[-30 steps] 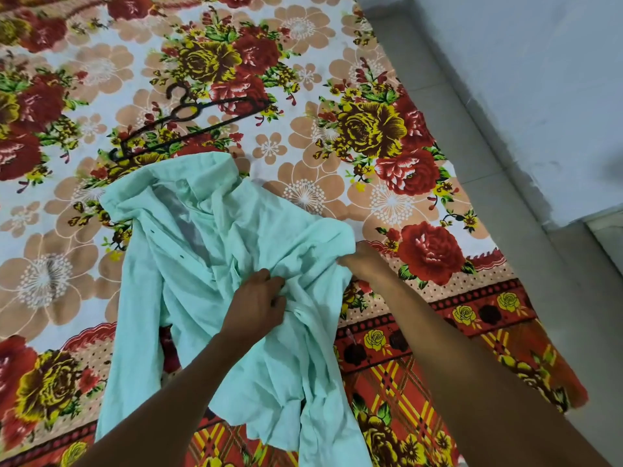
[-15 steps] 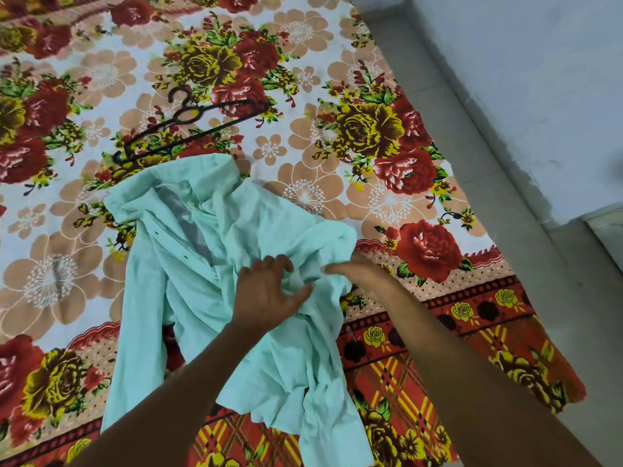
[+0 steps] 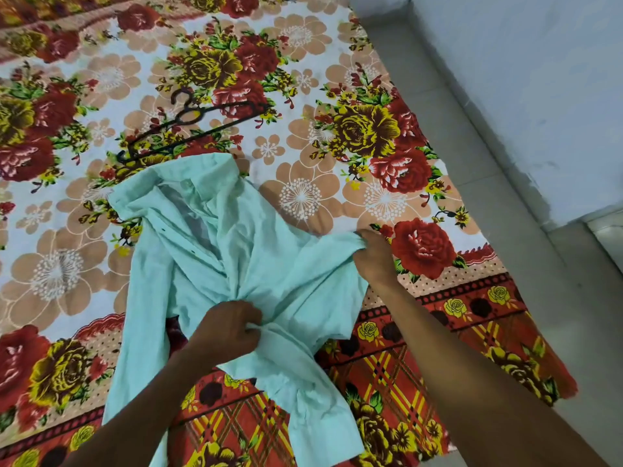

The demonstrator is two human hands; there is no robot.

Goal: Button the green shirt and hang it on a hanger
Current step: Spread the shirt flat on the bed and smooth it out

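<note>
The right hand [image 3: 372, 261] has drawn the green shirt [image 3: 236, 264] out sideways, fingers pinching its edge, while the left hand [image 3: 227, 330] grips bunched middle cloth. Spreading it, I'd say; buttoning not begun, hanger [image 3: 188, 126] untouched.

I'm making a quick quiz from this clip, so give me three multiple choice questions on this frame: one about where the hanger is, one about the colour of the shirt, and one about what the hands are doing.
1. Where does the hanger lie?
A. On the bedsheet beyond the shirt's collar
B. Inside the shirt
C. On the floor by the wall

2. What colour is the shirt?
A. Dark red
B. Pale mint green
C. Yellow

3. What are the hands doing?
A. Both rest flat on the bedsheet
B. One holds the hanger
C. Both grip the shirt's cloth

Answers:
1. A: the dark hanger lies on the floral bedsheet, past the collar.
2. B: the green shirt is a pale mint.
3. C: the left hand bunches cloth near the shirt's middle, and the right hand grips its edge.
</note>
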